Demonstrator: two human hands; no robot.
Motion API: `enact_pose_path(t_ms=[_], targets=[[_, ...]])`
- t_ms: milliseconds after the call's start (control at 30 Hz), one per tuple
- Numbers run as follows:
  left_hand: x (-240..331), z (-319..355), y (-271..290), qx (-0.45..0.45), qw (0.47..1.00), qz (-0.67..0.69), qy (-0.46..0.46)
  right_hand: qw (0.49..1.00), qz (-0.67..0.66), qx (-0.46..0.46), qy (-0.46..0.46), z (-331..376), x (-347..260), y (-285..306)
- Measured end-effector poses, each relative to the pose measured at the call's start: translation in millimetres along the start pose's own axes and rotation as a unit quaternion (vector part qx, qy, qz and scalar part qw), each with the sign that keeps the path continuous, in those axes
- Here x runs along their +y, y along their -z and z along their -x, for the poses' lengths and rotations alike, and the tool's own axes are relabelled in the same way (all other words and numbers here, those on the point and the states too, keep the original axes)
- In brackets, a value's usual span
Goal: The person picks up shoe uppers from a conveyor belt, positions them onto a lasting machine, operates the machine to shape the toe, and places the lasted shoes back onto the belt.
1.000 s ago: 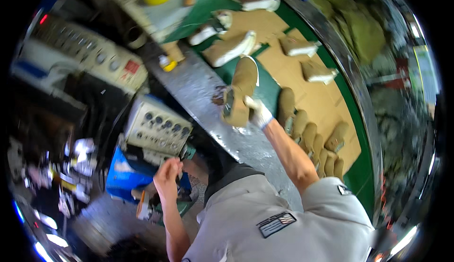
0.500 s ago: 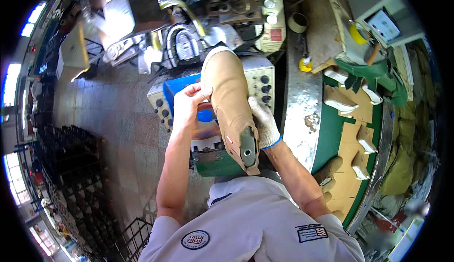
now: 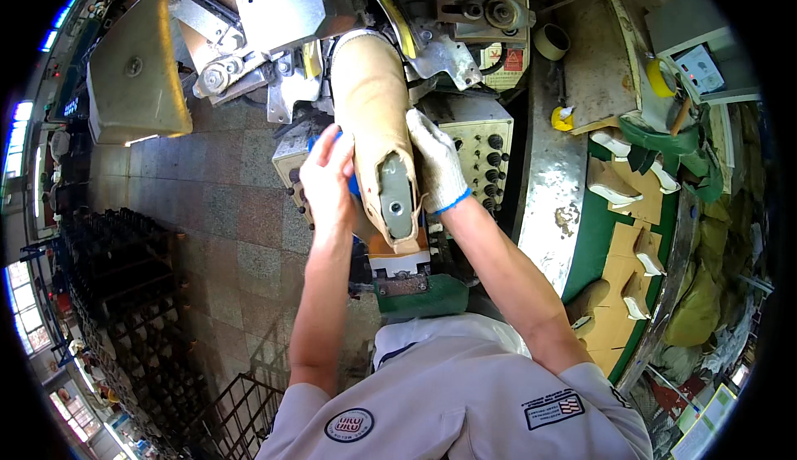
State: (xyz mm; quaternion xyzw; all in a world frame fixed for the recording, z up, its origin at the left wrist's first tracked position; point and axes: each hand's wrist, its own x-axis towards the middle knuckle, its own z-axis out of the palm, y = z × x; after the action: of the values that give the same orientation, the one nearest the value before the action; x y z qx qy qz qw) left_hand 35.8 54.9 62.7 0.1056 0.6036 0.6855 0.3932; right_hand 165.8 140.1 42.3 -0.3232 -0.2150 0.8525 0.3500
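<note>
At upper centre, the tan shoe [image 3: 370, 86] is gripped along its right side by the gloved right hand [image 3: 437, 161] — apparently to steady its toe within the machine [image 3: 286, 3] — while the blurred left hand's [image 3: 327, 179] grip cannot be told.

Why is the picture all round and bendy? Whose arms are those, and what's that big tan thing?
There's no robot here! A person wears a camera on their head, looking down. Its very wide lens bends straight things near the edge.

The arms belong to that person. The big tan thing is a shoe, with a grey-green block inside. Its toe points in among the metal parts of a machine. The right hand, in a white glove, holds the shoe's side. The bare left hand is at the other side, a bit blurry.

Over on the right, more shoes lie on a bench, some on cardboard.
</note>
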Motion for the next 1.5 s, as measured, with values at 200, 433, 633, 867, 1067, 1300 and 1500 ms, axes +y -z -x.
enact_pose_path(t_ms=[200, 433, 633, 867, 1067, 1300, 1500], targets=[[-15, 12, -9, -0.042, 0.989, 0.061, 0.129, 0.997, 0.065, 0.027, 0.042, -11, 16, 4], [-16, -3, 2, -0.082, 0.993, -0.013, 0.087, 0.999, 0.014, 0.046, 0.023, -13, 15, -4], [-31, -5, -1, -0.061, 0.996, 0.026, 0.058, 0.998, 0.028, 0.043, 0.029, -15, 21, 1], [-54, -11, 6, -0.086, 0.994, -0.056, -0.027, 0.989, 0.11, 0.068, 0.077, -27, 32, 12], [-58, -12, 12, -0.067, 0.997, -0.019, 0.033, 0.985, 0.128, 0.048, 0.104, -23, 36, 17], [-135, 60, 129, 0.119, 0.981, -0.154, -0.013, 0.895, 0.365, -0.034, 0.253, 74, -23, 103], [-243, 100, 162, 0.158, 0.929, -0.323, 0.085, 0.964, 0.18, 0.152, 0.12, 169, -38, 180]])
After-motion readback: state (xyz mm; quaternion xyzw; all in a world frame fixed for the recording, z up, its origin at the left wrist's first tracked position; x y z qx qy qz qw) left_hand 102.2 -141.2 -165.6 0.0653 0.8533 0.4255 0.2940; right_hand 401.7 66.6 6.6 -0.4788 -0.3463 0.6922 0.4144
